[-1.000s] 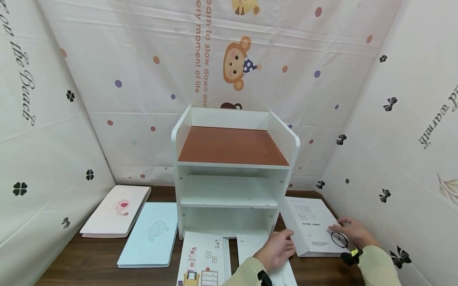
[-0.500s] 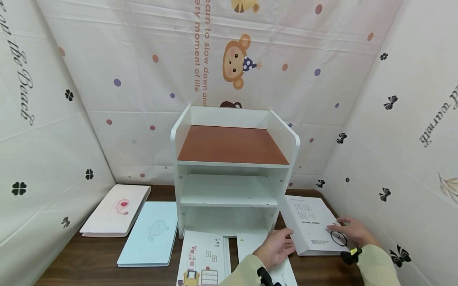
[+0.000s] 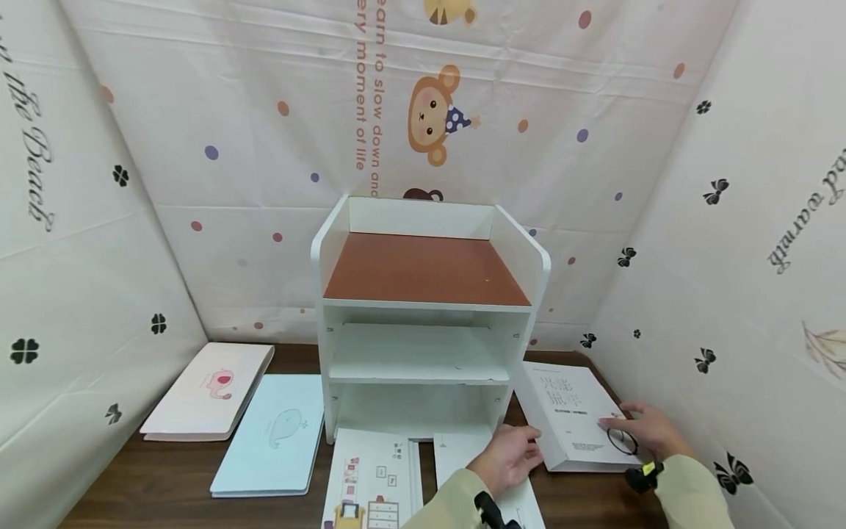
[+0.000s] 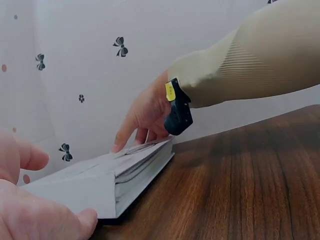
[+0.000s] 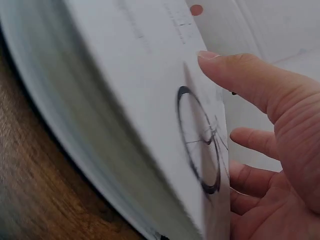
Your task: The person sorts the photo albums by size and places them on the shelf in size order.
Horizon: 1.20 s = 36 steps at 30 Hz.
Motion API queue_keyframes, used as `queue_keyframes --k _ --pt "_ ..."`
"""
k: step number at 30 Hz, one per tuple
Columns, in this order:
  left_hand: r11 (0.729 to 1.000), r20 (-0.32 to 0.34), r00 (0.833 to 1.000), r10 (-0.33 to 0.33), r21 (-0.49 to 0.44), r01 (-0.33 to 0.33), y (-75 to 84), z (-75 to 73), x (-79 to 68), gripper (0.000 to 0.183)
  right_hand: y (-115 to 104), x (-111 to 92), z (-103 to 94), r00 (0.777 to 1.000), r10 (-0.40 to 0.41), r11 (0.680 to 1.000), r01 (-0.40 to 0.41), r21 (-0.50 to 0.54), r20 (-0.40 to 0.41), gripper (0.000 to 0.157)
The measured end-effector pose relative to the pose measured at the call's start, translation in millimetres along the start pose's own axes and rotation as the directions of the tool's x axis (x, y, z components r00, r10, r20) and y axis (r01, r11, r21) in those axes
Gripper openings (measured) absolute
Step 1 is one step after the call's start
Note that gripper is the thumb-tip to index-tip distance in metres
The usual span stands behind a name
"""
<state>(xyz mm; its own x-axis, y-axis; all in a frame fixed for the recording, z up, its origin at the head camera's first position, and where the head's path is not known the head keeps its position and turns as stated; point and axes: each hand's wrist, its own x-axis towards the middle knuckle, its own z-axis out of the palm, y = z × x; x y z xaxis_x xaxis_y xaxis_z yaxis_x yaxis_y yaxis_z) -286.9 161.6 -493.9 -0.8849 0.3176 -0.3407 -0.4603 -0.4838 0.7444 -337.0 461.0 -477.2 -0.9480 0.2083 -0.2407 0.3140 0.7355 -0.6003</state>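
A thick white book (image 3: pixel 572 411) with a bicycle-wheel drawing lies flat on the dark wooden table, right of the small shelf. My left hand (image 3: pixel 507 457) is at its left side, fingertips by the spine; the left wrist view shows the thumb (image 4: pixel 86 223) close to the spine's lower edge. At the opposite side is my right hand (image 3: pixel 654 430), its thumb (image 5: pixel 225 67) over the cover. The right hand's other fingers reach toward the book's far edge, relaxed; their contact with it is partly hidden. Neither hand is curled tightly.
A white shelf unit (image 3: pixel 423 306) with a brown top board stands in the middle. To its left lie a white book with an elephant (image 3: pixel 218 386) and a light blue book (image 3: pixel 277 441). In front are a picture book (image 3: pixel 373 477) and a white book (image 3: pixel 456 455) partly under my left arm.
Both hands stay at the book's two sides, and the book has not visibly moved. The head view has shifted very slightly.
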Motion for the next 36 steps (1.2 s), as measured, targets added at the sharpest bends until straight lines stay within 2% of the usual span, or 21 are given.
queue_keyframes --k 4,7,10,13,16,20,24,27,30,32,36 --pt "0.998 0.013 1.0 0.003 0.067 -0.003 2.0 2.8 0.9 0.025 4 4 2.8 1.0 0.008 1.0 -0.008 0.01 -0.011 0.118" --pt "0.995 0.053 0.999 0.013 0.103 -0.018 2.5 5.1 1.3 0.011 6 4 2.8 1.0 0.002 1.0 -0.002 -0.001 -0.017 0.117" --pt "0.995 0.098 0.995 0.015 0.095 -0.025 2.8 8.2 1.2 0.016 8 2 1.3 1.0 0.017 1.0 -0.017 0.018 -0.019 0.115" --pt "0.997 0.109 0.994 0.02 0.078 -0.028 2.4 10.1 2.5 0.021 9 1 -2.0 0.999 0.032 0.999 -0.031 0.043 -0.014 0.116" --pt "0.996 0.091 0.995 0.032 0.083 -0.04 1.5 9.6 4.9 0.024 8 1 -5.8 1.0 0.018 0.998 -0.018 0.057 0.003 0.112" --pt "0.991 0.055 0.998 0.04 0.127 -0.047 -0.1 6.5 7.8 0.025 8 -3 -10.6 0.998 -0.032 0.994 0.027 0.107 0.045 0.097" --pt "0.983 0.036 0.998 0.046 0.177 -0.052 -2.0 4.6 9.6 0.026 10 -8 -12.3 0.997 -0.02 0.979 0.006 0.202 0.069 0.081" --pt "0.977 0.041 0.998 0.056 0.201 -0.063 -3.8 4.1 10.1 0.028 13 -10 -12.0 0.996 -0.014 0.974 -0.006 0.228 0.084 0.084" --pt "0.971 0.05 0.996 0.072 0.225 -0.082 -4.9 4.3 10.2 0.031 16 -11 -12.1 0.995 -0.033 0.965 0.007 0.261 0.096 0.096" --pt "0.967 0.055 0.995 0.084 0.238 -0.095 -5.5 4.6 10.1 0.036 18 -12 -11.7 0.995 -0.024 0.946 -0.01 0.325 0.102 0.094" --pt "0.959 0.054 0.992 0.111 0.257 -0.122 -6.2 6.5 9.8 0.052 22 -13 -10.5 0.994 -0.016 0.885 -0.034 0.464 0.105 0.08"
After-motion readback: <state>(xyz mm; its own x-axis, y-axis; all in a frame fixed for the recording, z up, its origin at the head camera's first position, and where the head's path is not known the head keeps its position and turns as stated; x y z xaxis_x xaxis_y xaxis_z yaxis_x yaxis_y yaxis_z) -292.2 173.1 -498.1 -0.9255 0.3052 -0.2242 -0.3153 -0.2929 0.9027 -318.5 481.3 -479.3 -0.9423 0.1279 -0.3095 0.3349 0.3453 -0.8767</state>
